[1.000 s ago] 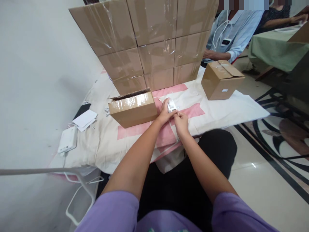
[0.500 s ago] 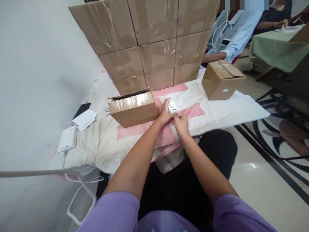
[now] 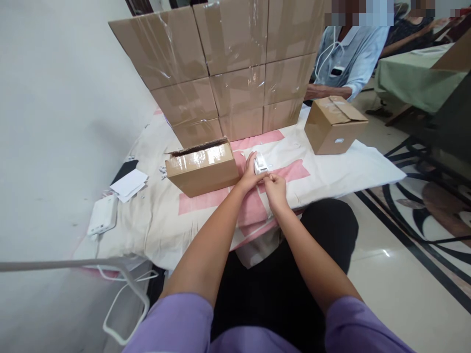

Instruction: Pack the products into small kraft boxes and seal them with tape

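On the cloth [image 3: 324,171] near its edge, left fingers [image 3: 251,161] cup a white object [image 3: 261,163], right fingers [image 3: 272,181] pinch narrow, with room rightward.

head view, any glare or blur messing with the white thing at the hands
Head view: the small white object looks pale, fine detail too small to read; head view: glare streaks the taped cardboard panels and the nearer box; head view: a highlight shines on the floor, and pixel blocks sit top right.

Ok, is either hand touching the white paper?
No, the paper lies far left, while the left hand and right hand are at a small white object.
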`<state>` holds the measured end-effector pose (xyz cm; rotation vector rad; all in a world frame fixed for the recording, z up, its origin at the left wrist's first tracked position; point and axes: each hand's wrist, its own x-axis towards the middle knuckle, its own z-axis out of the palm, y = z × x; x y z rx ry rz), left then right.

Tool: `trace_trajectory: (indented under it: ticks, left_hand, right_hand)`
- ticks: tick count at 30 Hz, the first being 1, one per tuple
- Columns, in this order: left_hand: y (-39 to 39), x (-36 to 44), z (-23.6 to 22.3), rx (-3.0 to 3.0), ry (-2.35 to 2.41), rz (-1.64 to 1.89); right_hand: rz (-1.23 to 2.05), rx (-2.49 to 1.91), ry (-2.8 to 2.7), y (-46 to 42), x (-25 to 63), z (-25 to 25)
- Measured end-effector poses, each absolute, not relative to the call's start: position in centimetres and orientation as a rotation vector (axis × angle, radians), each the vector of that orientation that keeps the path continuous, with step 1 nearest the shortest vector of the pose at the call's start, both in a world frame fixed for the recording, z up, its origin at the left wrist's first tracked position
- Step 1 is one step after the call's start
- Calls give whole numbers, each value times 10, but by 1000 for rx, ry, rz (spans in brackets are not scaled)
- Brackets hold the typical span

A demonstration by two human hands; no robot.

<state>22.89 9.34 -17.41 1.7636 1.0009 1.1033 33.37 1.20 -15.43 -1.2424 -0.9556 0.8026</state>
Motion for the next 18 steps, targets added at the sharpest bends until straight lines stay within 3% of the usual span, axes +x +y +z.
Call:
trace_trajectory:
  ticks: [12, 18]
  left_hand:
    - [92, 229, -173, 1424, 820, 1193]
    - [95, 228, -176, 1276, 767, 1276]
  right_hand:
    - [759, -1184, -964, 10, 324, -138]
    - [651, -1102, -1019, 1, 308, -105]
